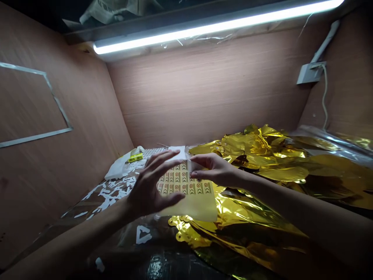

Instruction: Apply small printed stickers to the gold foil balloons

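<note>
A pale yellow sticker sheet (pixel 189 208) printed with rows of small labels, CE marks and red prohibition signs among them, lies in front of me. Above its left part is my left hand (pixel 154 181), fingers stretched out and thumb spread apart from them. My right hand (pixel 211 169) comes in from the right, with thumb and forefinger around a whitish, curled part at the sheet's upper edge. Shiny gold foil pieces (pixel 241 210), flat and creased, lie beside and partly under the sheet.
A heap of gold foil (pixel 262 146) rises at the back right. White paper scraps (pixel 112 190) are scattered at left, near a small yellow packet (pixel 135 157). Wooden walls (pixel 204 93) enclose the space under a tube light (pixel 218 29). A corded white box (pixel 310 74) hangs at right.
</note>
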